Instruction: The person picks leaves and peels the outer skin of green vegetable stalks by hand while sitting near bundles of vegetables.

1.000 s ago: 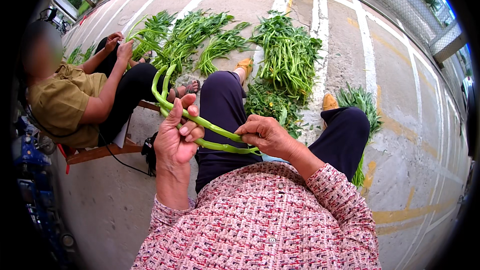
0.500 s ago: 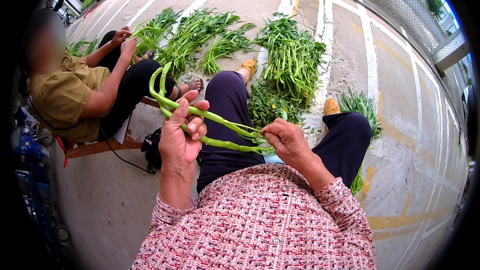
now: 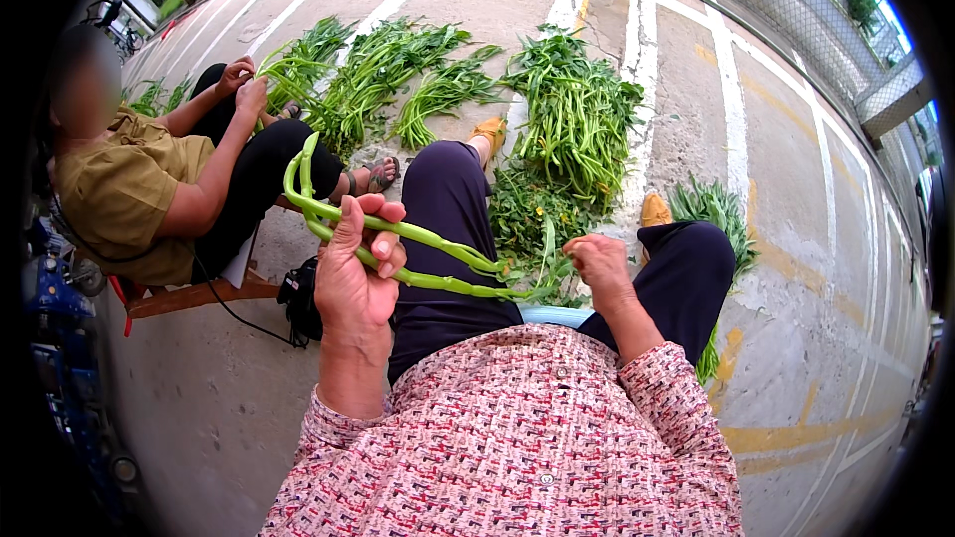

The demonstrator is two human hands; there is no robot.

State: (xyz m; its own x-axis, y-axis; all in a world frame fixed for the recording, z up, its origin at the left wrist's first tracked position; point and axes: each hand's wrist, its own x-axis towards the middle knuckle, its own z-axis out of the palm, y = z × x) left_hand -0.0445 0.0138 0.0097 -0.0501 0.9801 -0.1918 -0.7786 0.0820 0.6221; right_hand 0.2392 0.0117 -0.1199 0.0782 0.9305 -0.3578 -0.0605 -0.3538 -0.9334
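My left hand [image 3: 358, 264] is closed around thick, pale green water spinach stems [image 3: 438, 283], pinched between thumb and fingers above my left thigh. Their upper end loops back past my thumb, while the cut-looking lower ends point right toward my lap. Off to the right, my right hand [image 3: 602, 267] has its fingers curled together, and nothing shows sticking out of them. A narrow green leaf [image 3: 547, 257] is between the stem ends and that hand, apart from its fingertips. The light blue rim of a container [image 3: 555, 315] shows between my thighs, mostly hidden by my shirt.
A big pile of water spinach [image 3: 577, 119] lies on the concrete beyond my feet, with loose leaves [image 3: 532, 209] nearer me. More bunches [image 3: 383, 80] spread to the left. A seated person [image 3: 149, 169] handles stems there. Another leafy bunch [image 3: 711, 214] lies by my right knee.
My right hand has moved right and slightly up, away from the stem ends it was pinching. A leaf now shows in the gap. My left hand keeps its hold on the stems.
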